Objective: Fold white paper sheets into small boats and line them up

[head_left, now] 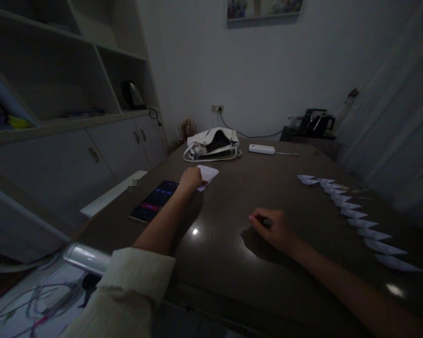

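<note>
Loose white paper (210, 172) sits just past the phone (150, 206), left hand (191, 178) curled on it, can't tell if it's actually pinching. Right hand (270, 226), right of the phone, is loosely curled, nothing visible in it. Folded papers (354, 214) line up way further right. Sloppy drag could scatter sheets or bump the phone.

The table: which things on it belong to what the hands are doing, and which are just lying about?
Likely part of the job:
- white paper, at the left hand
- folded papers, in a row beyond the right hand

Probably just lying about:
- bag
- white device
- phone, though its lit digits might matter
</note>
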Motion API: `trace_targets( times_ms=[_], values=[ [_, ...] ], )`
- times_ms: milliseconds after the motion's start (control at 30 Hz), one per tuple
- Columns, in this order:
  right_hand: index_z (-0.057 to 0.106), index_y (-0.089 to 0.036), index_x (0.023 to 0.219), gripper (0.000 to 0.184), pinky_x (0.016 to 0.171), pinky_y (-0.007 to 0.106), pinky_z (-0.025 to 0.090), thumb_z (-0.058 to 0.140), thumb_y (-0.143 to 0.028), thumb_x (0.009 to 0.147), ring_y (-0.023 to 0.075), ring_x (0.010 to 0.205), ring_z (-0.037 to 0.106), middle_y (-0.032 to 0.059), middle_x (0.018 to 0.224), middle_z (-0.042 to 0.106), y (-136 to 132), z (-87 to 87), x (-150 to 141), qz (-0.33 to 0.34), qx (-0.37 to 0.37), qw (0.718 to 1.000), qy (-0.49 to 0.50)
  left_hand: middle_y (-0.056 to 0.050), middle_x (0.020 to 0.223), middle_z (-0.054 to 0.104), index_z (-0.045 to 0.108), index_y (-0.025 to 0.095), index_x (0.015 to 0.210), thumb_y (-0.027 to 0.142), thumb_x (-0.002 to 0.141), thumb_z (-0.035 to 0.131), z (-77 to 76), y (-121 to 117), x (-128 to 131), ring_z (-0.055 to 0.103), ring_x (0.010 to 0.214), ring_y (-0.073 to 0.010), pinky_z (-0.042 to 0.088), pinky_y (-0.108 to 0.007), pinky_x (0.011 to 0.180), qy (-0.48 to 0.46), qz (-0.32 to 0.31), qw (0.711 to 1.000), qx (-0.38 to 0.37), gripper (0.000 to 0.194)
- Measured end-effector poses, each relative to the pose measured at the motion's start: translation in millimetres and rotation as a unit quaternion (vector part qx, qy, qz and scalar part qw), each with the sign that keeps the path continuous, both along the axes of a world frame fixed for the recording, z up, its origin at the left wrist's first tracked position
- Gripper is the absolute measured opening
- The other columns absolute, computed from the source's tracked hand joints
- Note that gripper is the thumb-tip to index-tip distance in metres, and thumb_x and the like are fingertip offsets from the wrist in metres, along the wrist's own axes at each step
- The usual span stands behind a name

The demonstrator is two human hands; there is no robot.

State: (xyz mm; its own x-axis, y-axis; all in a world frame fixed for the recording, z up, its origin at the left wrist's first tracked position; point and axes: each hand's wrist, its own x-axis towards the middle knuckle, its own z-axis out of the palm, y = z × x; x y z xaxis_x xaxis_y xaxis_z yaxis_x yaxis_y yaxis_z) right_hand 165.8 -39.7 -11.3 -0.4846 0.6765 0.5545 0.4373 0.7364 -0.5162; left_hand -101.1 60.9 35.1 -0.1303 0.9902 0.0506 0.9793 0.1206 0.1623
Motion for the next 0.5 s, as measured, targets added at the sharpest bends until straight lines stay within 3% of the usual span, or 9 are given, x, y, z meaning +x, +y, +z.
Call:
trace_targets(
  times_ms=[267,500],
  values=[
    [0.051,-0.016,0.063,0.026,0.051,0.020,0.034,0.049,-0.026,0.087,0.0090,0.048,0.046,-0.0023,0.054,0.048,-2.4,3.5,-0.4,0.000,0.006,1.000,-0.004,-0.020,0.105,0.066,0.068,0.011,0.095,0.034,0.072,0.073,3.7,-2.8,1.7,0.062,0.100,-0.0292,0.047,-0.033,0.084,-0.001,-0.009,1.000,-0.011,0.033],
    [0.051,-0.016,0.064,0.025,0.051,0.020,0.034,0.049,-0.026,0.087,0.0092,0.049,0.047,-0.0019,0.054,0.049,-1.3,2.0,-0.7,0.000,0.000,1.000,-0.002,-0.013,0.104,0.068,0.070,0.016,0.095,0.027,0.072,0.072,0.5,3.9,-12.4,0.062,0.098,-0.0250,0.046,-0.028,0.084,-0.006,-0.061,0.997,-0.040,0.026]
  ],
)
